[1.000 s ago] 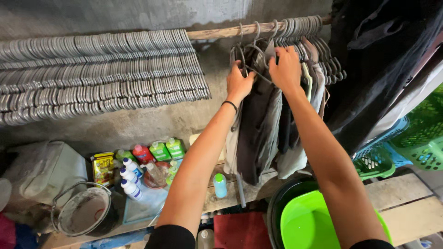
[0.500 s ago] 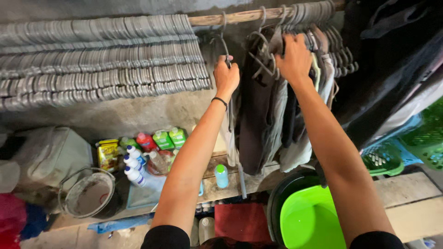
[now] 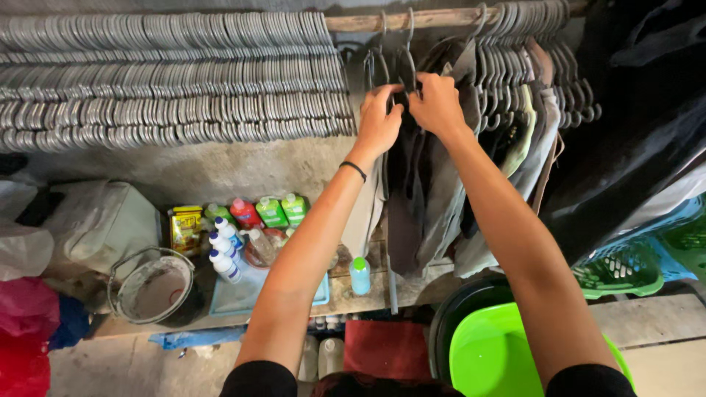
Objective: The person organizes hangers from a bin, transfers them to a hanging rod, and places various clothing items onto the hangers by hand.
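Between fingers of left hand (image 3: pixel 379 121), right hand (image 3: pixel 435 103): hanger (image 3: pixel 403 70).

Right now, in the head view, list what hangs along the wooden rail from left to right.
Packed empty grey hangers → left hand → right hand on the dark garment → more hangers → black clothing.

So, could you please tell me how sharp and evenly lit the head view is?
Head view: soft daylight, no glare; both hands, left and right, look sharp on the dark hanging garment; straight wooden rail bows from wide-angle distortion; black clothing at right loses detail in shadow.
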